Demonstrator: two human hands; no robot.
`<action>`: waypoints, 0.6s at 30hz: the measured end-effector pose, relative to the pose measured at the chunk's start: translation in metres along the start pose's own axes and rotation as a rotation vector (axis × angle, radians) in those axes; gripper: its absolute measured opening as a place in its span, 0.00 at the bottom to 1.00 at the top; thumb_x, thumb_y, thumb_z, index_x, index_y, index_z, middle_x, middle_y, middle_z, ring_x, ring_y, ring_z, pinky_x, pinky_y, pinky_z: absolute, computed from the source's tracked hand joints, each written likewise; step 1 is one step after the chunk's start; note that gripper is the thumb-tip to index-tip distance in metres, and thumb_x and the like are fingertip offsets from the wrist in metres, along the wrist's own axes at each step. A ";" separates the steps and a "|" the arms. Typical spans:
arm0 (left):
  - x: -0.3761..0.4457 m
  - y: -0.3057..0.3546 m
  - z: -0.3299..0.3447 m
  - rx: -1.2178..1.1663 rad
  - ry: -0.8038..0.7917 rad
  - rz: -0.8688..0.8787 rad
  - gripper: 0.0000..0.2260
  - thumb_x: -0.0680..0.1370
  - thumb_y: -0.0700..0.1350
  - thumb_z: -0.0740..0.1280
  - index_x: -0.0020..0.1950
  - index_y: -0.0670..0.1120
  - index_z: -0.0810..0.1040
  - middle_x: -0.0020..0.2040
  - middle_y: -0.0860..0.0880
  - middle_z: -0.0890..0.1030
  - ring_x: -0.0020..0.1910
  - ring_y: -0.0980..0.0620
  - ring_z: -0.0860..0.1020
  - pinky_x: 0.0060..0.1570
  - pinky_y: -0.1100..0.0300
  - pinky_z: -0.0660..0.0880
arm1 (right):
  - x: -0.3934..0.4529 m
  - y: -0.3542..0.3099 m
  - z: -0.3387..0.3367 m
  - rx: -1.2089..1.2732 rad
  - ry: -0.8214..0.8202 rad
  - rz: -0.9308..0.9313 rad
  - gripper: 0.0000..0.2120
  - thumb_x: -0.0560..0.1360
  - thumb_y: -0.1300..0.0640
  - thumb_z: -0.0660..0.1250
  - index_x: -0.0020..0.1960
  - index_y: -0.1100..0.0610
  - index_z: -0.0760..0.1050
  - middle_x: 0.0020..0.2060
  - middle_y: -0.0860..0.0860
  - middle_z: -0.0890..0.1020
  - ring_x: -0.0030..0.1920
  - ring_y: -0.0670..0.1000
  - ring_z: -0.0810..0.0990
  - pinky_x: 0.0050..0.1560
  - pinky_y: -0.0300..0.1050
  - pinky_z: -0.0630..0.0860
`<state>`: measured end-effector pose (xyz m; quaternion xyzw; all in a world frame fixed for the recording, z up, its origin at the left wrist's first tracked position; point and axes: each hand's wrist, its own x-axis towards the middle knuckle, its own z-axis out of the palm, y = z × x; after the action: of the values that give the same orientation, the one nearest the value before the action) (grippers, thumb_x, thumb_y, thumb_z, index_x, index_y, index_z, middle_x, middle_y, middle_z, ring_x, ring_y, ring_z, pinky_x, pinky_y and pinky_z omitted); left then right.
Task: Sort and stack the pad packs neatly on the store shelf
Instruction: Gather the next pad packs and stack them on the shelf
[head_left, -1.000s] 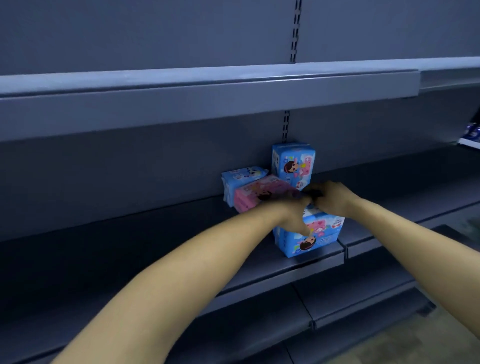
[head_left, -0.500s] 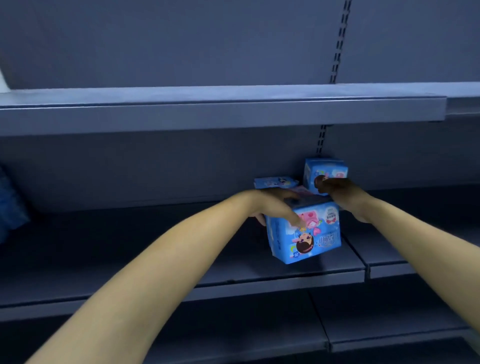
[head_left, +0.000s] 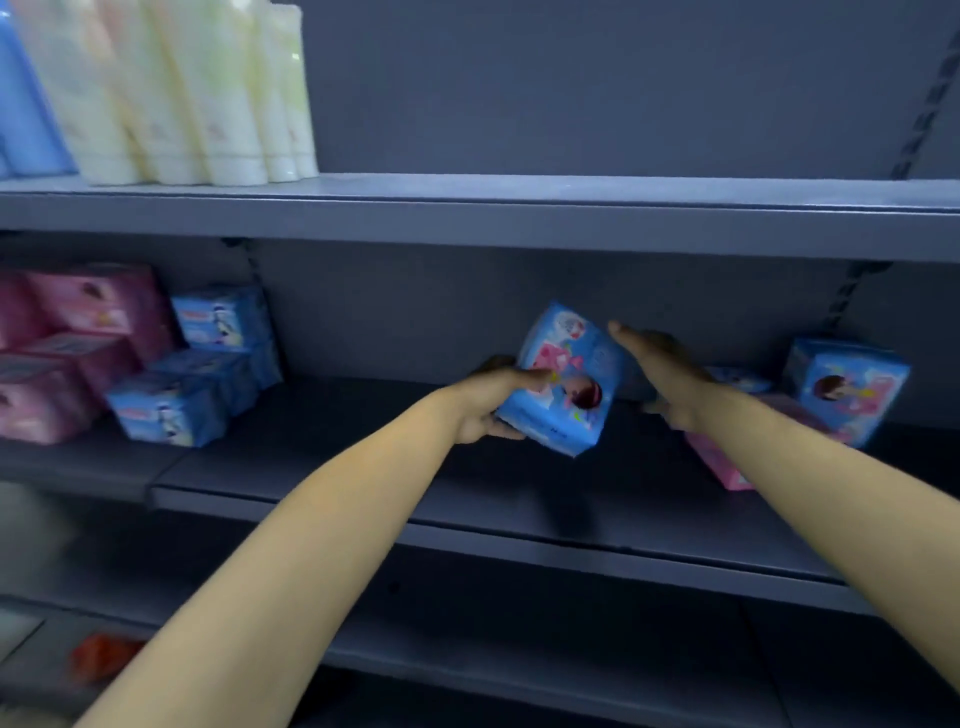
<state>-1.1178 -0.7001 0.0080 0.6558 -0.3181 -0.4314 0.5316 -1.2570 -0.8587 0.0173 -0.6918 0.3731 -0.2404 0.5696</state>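
My left hand (head_left: 488, 402) grips a blue pad pack (head_left: 566, 379) with a cartoon girl on it, held tilted above the middle shelf (head_left: 363, 499). My right hand (head_left: 660, 374) is beside the pack's right edge with its fingers spread, holding nothing. Behind my right forearm a pink pack (head_left: 719, 462) lies on the shelf, and a second blue cartoon pack (head_left: 844, 387) stands upright at the right. Another pale blue pack (head_left: 740, 376) peeks out behind them. At the shelf's left, blue packs (head_left: 192, 379) are stacked beside pink packs (head_left: 62, 353).
The upper shelf (head_left: 519, 208) overhangs the work area and carries white and pale tubes (head_left: 197, 88) at the left. A lower shelf (head_left: 467, 639) runs beneath my arms, with something orange (head_left: 101, 657) at its left. Bare shelf lies between the left stacks and my hands.
The view has swung left, bringing the left stacks and tubes into sight. The blue pack has been lifted off the shelf and carried left in my left hand; my right hand has let go.
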 end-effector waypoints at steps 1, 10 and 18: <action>-0.005 -0.004 -0.014 -0.066 0.048 0.006 0.17 0.77 0.48 0.68 0.65 0.48 0.73 0.60 0.45 0.80 0.58 0.45 0.79 0.58 0.44 0.75 | -0.006 -0.002 0.020 -0.006 -0.145 0.040 0.33 0.66 0.32 0.67 0.66 0.46 0.68 0.65 0.48 0.73 0.64 0.54 0.72 0.60 0.60 0.67; -0.072 -0.038 -0.147 -0.353 0.156 -0.012 0.16 0.76 0.45 0.64 0.64 0.47 0.74 0.58 0.45 0.81 0.57 0.44 0.78 0.57 0.44 0.71 | -0.045 -0.039 0.189 0.104 -0.442 -0.194 0.33 0.69 0.58 0.74 0.66 0.36 0.67 0.56 0.41 0.81 0.56 0.50 0.79 0.56 0.58 0.73; -0.128 -0.077 -0.253 -0.264 0.377 -0.035 0.15 0.74 0.38 0.70 0.60 0.45 0.77 0.51 0.48 0.85 0.52 0.49 0.81 0.59 0.49 0.74 | -0.065 -0.059 0.301 -0.287 -0.378 -0.572 0.44 0.61 0.63 0.78 0.73 0.51 0.64 0.63 0.48 0.75 0.59 0.44 0.77 0.59 0.41 0.76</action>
<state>-0.9468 -0.4629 -0.0220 0.6549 -0.1426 -0.3482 0.6554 -1.0543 -0.6195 0.0094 -0.8730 0.0831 -0.2031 0.4355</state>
